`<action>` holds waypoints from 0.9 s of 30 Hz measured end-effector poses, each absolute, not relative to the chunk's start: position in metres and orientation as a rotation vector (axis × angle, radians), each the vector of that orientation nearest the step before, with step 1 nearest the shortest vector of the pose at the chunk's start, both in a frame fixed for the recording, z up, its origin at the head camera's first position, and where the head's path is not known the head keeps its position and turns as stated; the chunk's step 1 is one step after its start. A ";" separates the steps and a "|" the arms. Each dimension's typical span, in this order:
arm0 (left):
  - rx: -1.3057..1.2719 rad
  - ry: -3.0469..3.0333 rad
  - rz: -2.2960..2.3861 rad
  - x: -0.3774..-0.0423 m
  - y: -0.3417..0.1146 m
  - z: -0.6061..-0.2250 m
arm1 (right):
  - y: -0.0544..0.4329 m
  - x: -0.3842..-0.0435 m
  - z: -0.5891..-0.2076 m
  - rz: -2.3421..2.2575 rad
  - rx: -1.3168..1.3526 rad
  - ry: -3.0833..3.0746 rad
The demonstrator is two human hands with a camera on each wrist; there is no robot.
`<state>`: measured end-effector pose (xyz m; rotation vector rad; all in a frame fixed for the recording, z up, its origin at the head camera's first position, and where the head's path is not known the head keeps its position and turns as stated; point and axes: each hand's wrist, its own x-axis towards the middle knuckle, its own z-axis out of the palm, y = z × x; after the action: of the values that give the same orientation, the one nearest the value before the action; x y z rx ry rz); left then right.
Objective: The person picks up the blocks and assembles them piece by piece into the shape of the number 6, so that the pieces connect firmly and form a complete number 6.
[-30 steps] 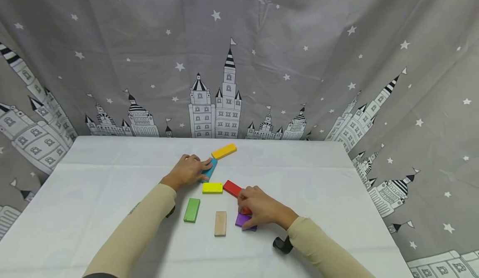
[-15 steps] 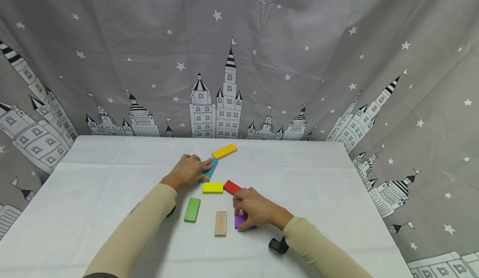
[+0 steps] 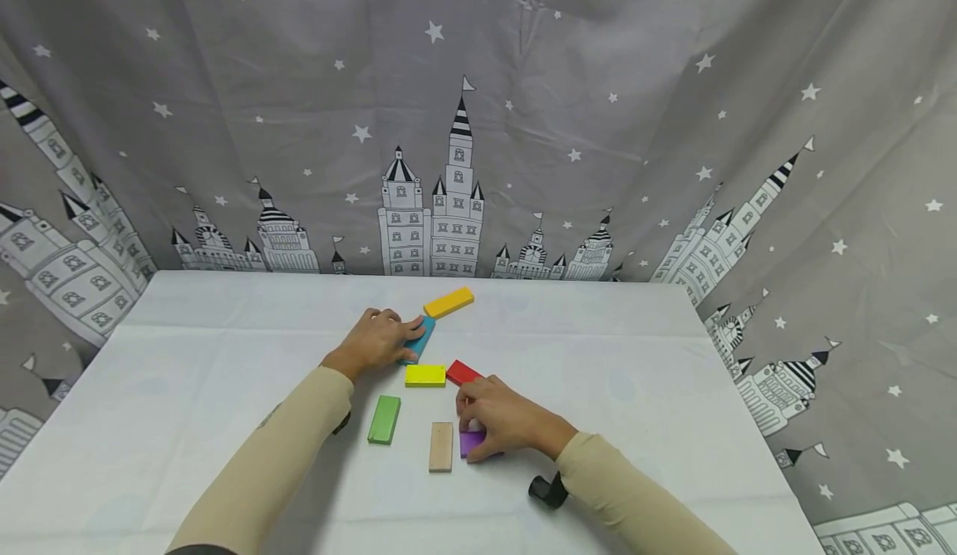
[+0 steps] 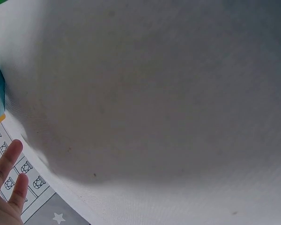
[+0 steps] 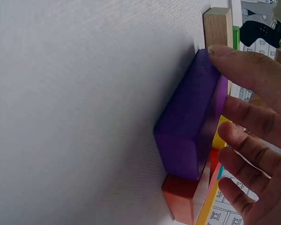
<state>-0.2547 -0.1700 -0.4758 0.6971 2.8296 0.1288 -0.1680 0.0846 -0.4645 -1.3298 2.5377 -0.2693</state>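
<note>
From the head view, I have the right hand [image 3: 503, 416] low over a purple rectangular block, painted wood by the look of it [image 3: 471, 444], which lies on the white cloth-covered table [image 3: 635, 422] just beside an unpainted pale wooden block [image 3: 441, 447]. Thumb and forefinger pinch it near its left end. A flat red painted block [image 3: 463, 373] runs under those knuckles from the end of a bright yellow oblong block [image 3: 425, 375], so I'd keep the palm high and slide purple flat, with small moves. My left hand [image 3: 377, 343] holds a blue rectangular block [image 3: 422, 341] between thumb and finger; I'd press lightly there, since an orange-yellow block [image 3: 449, 302] sits right at its far end. A green oblong block [image 3: 385, 419] lies apart, nearer me.

The left wrist view gives me mostly cloth, with blue at the left edge and two fingers spread clear of it; I can't check the pinch from here.

The right wrist view is the useful one: a narrow grip, thumb on purple's near side, forefinger opposite, the others bent and off the block. Red shows past purple's other end; I can't tell whether they touch, so I'd watch that corner while turning.
</note>
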 end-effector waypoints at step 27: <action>0.730 2.862 0.106 -0.255 -0.169 -0.478 | 0.081 -0.172 -0.466 -0.271 -1.400 2.545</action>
<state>-0.2547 -0.1693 -0.4784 0.7296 2.8619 0.1062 -0.1718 0.0813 -0.4657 -1.4002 2.5452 -0.2713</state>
